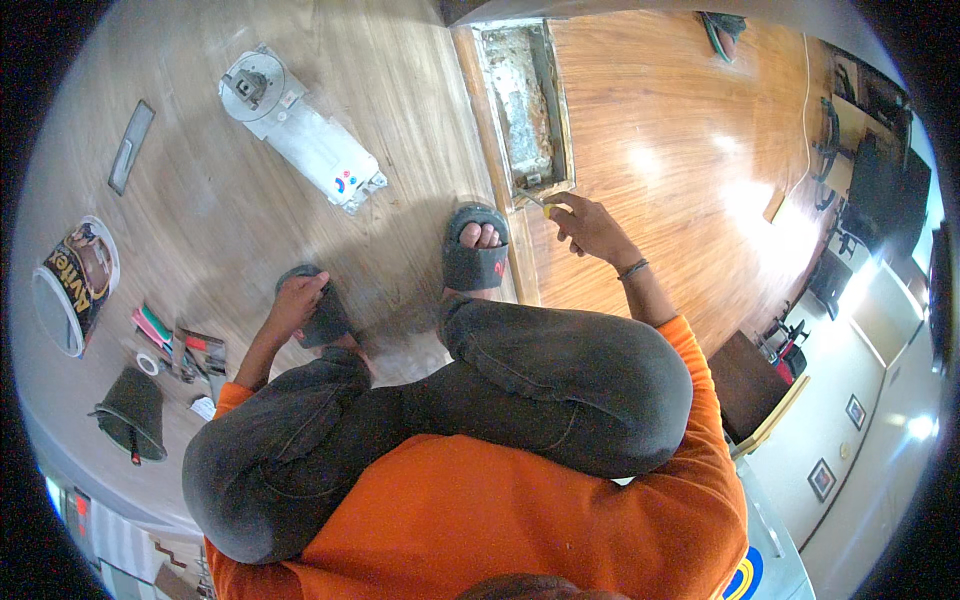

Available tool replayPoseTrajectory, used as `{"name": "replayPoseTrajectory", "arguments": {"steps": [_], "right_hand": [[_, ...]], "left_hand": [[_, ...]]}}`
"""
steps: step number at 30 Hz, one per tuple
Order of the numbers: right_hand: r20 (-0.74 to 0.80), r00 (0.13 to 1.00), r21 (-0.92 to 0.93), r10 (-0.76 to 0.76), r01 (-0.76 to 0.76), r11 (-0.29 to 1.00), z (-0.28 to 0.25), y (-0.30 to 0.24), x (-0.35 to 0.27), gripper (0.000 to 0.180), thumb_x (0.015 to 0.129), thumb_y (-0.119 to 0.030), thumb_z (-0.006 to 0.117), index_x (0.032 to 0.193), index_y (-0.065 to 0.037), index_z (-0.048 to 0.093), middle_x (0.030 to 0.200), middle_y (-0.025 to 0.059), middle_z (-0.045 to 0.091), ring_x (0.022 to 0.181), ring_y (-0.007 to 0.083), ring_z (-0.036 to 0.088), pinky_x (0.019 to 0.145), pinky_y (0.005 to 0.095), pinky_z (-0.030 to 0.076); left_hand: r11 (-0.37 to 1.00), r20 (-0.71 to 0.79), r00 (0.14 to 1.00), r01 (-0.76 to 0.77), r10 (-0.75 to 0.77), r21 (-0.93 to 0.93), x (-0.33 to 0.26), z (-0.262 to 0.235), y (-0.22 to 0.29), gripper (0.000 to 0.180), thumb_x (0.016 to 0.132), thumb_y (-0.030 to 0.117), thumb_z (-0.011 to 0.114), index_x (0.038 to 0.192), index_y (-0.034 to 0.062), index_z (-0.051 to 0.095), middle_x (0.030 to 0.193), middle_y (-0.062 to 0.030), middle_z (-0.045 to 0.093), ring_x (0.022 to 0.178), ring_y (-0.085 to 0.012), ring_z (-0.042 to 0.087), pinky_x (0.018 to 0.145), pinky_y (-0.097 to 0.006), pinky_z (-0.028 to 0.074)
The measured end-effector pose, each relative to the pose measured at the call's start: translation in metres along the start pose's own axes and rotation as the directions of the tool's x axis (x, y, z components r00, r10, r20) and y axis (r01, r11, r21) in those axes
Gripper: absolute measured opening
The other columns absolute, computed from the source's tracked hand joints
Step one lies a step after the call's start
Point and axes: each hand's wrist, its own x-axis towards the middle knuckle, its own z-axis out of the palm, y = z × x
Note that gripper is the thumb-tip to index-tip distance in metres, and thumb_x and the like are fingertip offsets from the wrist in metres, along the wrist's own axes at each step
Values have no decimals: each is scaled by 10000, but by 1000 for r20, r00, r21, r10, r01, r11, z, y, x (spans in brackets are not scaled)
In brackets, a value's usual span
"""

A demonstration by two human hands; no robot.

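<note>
In my right hand (592, 230) is a thin tool, apparently a screwdriver (547, 209) with a yellow handle. Its shaft points at the near end of a rectangular floor recess (568, 150), which has a rough, whitish, stained inside. The fingers and thumb close round the handle. My left hand (298, 302) lies over the front of my left sandal (328, 318), holding no visible object; its fingertips are partly hidden. Beyond my feet, a silver-grey metal floor-closer-like unit (310, 150) lies on the floor, with a round plate and spindle at its far end.
A flat metal plate (131, 147), a tipped paint bucket (72, 290), a dark bucket (135, 412) and a pile of hand tools (190, 350) lie at left. A wooden strip (490, 130) divides the two floors. Another person's foot (724, 38) shows far right of the recess.
</note>
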Motion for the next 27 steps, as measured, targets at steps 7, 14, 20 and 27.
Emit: {"name": "replayPoseTrajectory", "arguments": {"steps": [7, 14, 20, 27], "right_hand": [[18, 1000, 271, -19, 14, 962, 12, 24, 2, 376, 972, -332, 550, 1216, -48, 582, 694, 81, 646, 506, 142, 614, 431, 283, 505], [-289, 899, -623, -328, 83, 778, 0, 54, 28, 279, 946, -302, 519, 1148, -151, 640, 814, 204, 683, 744, 325, 685, 644, 454, 567], [-251, 906, -708, -341, 69, 703, -5, 26, 30, 258, 924, -303, 487, 1025, -183, 692, 869, 173, 702, 765, 352, 686, 678, 484, 566], [-261, 892, -741, -369, 59, 668, -2, 26, 38, 235, 908, -223, 474, 952, -148, 693, 776, 183, 686, 695, 341, 689, 630, 472, 570]], "left_hand": [[997, 67, 997, 38, -33, -75, -4, -5, 7, 469, 942, 465, 570, 624, 138, 461, 529, 76, 373, 427, -52, 330, 394, -253, 233], [990, 113, 993, 59, -45, -124, -1, -6, 1, 461, 944, 475, 567, 641, 142, 466, 524, 79, 368, 407, -50, 331, 376, -245, 239], [993, 49, 999, -9, 15, -117, -2, -4, -2, 486, 917, 532, 580, 650, 144, 462, 521, 75, 368, 406, -51, 330, 353, -261, 237], [988, 84, 995, 73, -62, -135, -4, -6, 2, 476, 928, 506, 582, 647, 141, 464, 525, 76, 363, 403, -53, 319, 371, -245, 236]]}}
